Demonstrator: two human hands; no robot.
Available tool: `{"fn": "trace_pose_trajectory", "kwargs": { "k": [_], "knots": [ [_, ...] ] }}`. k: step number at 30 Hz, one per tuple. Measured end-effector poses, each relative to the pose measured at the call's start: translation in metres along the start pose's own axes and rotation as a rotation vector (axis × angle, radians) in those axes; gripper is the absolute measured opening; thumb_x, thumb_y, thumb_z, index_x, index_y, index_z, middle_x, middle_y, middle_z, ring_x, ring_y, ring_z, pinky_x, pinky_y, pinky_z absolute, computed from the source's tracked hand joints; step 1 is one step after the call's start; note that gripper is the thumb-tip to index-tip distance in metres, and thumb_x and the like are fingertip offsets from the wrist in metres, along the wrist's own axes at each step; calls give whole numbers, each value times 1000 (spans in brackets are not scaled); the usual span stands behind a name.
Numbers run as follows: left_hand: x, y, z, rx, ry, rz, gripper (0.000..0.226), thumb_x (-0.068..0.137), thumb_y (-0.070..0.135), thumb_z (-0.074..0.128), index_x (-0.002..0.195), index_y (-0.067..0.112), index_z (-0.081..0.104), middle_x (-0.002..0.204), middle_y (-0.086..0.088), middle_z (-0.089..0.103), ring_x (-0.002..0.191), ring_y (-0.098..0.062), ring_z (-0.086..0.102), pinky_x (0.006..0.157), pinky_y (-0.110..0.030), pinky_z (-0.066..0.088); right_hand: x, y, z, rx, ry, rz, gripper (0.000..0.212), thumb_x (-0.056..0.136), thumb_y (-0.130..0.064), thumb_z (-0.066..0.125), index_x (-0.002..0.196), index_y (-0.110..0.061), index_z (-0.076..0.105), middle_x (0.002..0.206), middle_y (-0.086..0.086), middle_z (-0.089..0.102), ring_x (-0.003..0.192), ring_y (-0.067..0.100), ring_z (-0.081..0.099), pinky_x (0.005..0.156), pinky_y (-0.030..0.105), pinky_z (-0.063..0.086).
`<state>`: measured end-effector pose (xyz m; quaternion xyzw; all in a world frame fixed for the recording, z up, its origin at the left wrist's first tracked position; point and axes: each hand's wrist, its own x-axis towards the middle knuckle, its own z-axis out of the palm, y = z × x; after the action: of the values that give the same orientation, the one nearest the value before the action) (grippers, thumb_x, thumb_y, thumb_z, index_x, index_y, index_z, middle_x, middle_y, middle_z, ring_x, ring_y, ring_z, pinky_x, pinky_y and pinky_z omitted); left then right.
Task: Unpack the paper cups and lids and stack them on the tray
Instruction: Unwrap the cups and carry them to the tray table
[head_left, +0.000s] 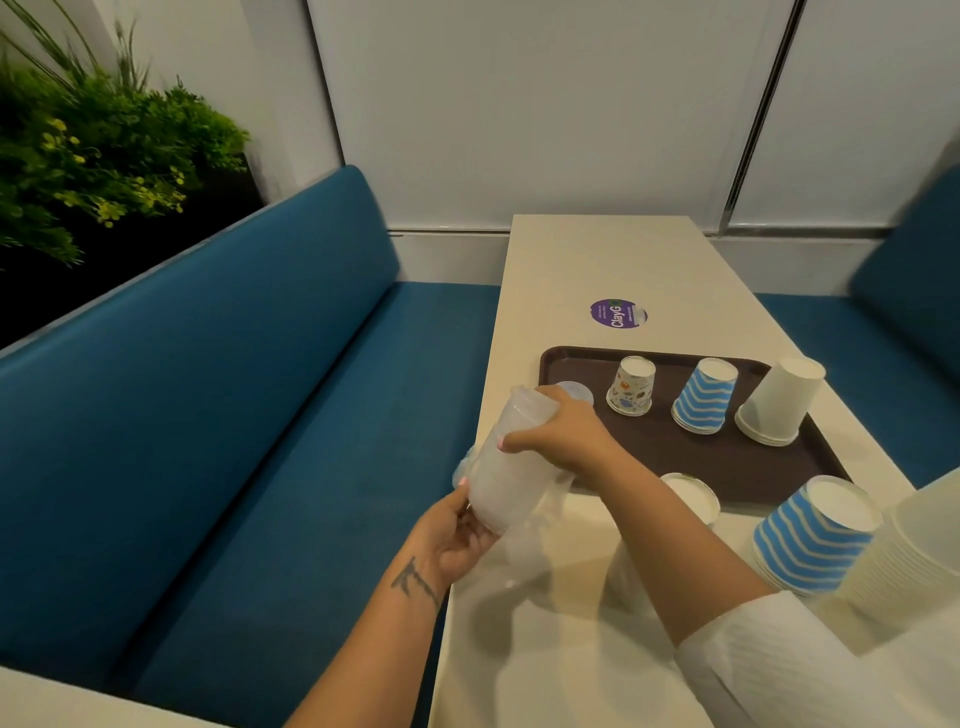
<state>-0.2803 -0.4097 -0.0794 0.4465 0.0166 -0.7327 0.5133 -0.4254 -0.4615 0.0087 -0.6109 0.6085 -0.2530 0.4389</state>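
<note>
Left hand (457, 535): I am seeing it curling its fingers around the near, lower end of a sleeve of translucent lids (511, 462), out past the left edge of the surface (597, 260).
Right hand (558, 434): it is gripping the upper part of the same sleeve from above, fingers wrapped over it, with the forearm reaching in from the near right in a white sleeve (779, 665).
Sleeve of lids: it is being held tilted between both hands, its far end pointing up and away, its loose clear plastic wrap (530, 551) hanging down at the near end.
Tray (675, 452): a dark brown tray is lying on the surface, just right of the hands.
On the tray: a small patterned cup (631, 385) is standing upside down at the far left, a blue-and-white striped cup stack (704, 396) is standing beside it, and a plain white cup stack (779, 401) is sitting at the far right, leaning slightly. A clear lid (579, 391) is peeking out at the tray's left edge behind my right hand.
Near the tray: a white cup (693, 496) is partly hidden by the right forearm; I cannot tell whether it is touching the tray. A taller striped stack (815, 535) is standing upside down on the near right, and a big pale stack (914, 551) is filling the frame's right edge.
Surface: a round purple sticker (615, 313) is showing beyond the tray.
Surroundings: a blue bench (234, 395) is running along the left, with green plants (93, 150) behind it.
</note>
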Motion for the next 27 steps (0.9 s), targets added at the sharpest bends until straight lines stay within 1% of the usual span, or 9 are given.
{"fn": "trace_pose_trajectory", "kwargs": {
  "k": [3, 5, 8, 10, 13, 16, 19, 22, 27],
  "knots": [
    [3, 2, 1, -35, -1, 38, 40, 101, 29, 46, 125, -2, 55, 117, -21, 65, 102, -32, 64, 71, -49, 57, 0, -4, 0, 35, 50, -38, 84, 53, -41, 78, 131, -29, 47, 123, 7, 46, 104, 27, 56, 84, 44, 55],
    [3, 2, 2, -16, 27, 36, 44, 97, 33, 53, 125, -2, 56, 119, -19, 65, 104, -31, 65, 74, -49, 57, 0, -5, -1, 18, 71, -65, 82, 55, -40, 78, 130, -28, 47, 122, 7, 45, 102, 27, 56, 84, 43, 55],
    [1, 1, 3, 135, 68, 44, 39, 90, 41, 63, 100, 4, 66, 87, -8, 70, 65, -18, 67, 53, -27, 59, 0, -7, -1, -19, 72, -88, 78, 60, -36, 78, 131, -29, 45, 122, 6, 45, 100, 25, 56, 82, 41, 56],
    [-1, 0, 1, 249, 65, 40, 31, 92, 42, 59, 90, 12, 65, 74, -2, 65, 58, -13, 58, 47, -21, 49, 0, -8, -1, -32, 63, -92, 77, 63, -34, 79, 131, -29, 44, 122, 5, 43, 100, 24, 56, 82, 40, 56],
    [-2, -3, -2, 258, -15, 58, 25, 92, 33, 54, 101, 13, 67, 87, -4, 68, 76, -18, 60, 60, -26, 48, -1, -9, -1, -33, 64, -86, 77, 64, -34, 79, 131, -29, 43, 122, 5, 42, 100, 25, 56, 82, 39, 56],
    [-2, -10, -1, 219, -141, 98, 35, 95, 30, 48, 115, 9, 67, 102, -11, 68, 87, -26, 63, 70, -35, 51, -3, -6, -1, -16, 56, -66, 78, 64, -33, 80, 132, -27, 43, 123, 6, 42, 101, 26, 56, 84, 41, 56],
    [-6, -14, 2, 85, -256, 98, 34, 96, 23, 45, 108, 5, 72, 101, -17, 70, 89, -32, 63, 80, -41, 47, -6, -1, 0, 12, 30, -24, 78, 65, -32, 80, 133, -27, 42, 124, 7, 42, 105, 28, 55, 88, 45, 54],
    [-9, -16, 0, 31, -342, 100, 35, 84, 16, 47, 101, 3, 74, 103, -18, 69, 93, -34, 62, 85, -46, 44, -6, 3, -1, 31, 41, 2, 76, 65, -32, 80, 132, -27, 43, 125, 7, 41, 105, 29, 54, 88, 46, 54],
    [-7, -14, -9, 36, -324, 99, 41, 84, 29, 48, 110, 7, 70, 113, -18, 65, 102, -36, 58, 87, -47, 43, -7, 5, -5, 1, 47, 15, 78, 65, -31, 80, 132, -29, 42, 125, 8, 43, 102, 29, 56, 85, 45, 55]
  ]
}}
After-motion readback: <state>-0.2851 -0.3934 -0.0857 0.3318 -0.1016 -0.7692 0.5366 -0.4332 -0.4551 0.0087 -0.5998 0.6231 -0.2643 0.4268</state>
